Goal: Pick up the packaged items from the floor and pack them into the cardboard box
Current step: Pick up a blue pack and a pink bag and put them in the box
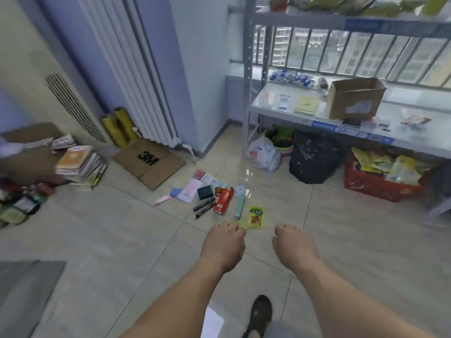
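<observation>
At far left, a stack of books [79, 164] sits on the floor beside a flattened 3M carton [148, 162], which lies in front of a white radiator [136, 76].

On the tiles [109, 240] in the middle lies a loose cluster of packaged items: a pink packet [191, 191], a dark green box [205, 192], two black sticks [204, 208], a red pack [223, 200], a teal strip [240, 206] and a yellow sachet [256, 216], close together and some touching.

Both bare forearms reach forward and down from the bottom edge, backs of the hands up. The left hand [223, 242] hangs over the tiles just short of the cluster, its fingers curled under loosely and holding nothing; its knuckles lie next to a yellow-green packet corner beside the sachet, though contact cannot be judged. The right hand [292, 242] is level with it, well apart to the right, fingers likewise curled under and empty. A dark shoe [261, 313] shows between the forearms.

At right stands a metal rack [249, 69]. The cardboard box [355, 98] sits open on its lower shelf, far from the hands and the floor items. Under the shelf are a white bag [264, 153], a black bag [313, 157] and a red crate [375, 185] of yellow packets.
</observation>
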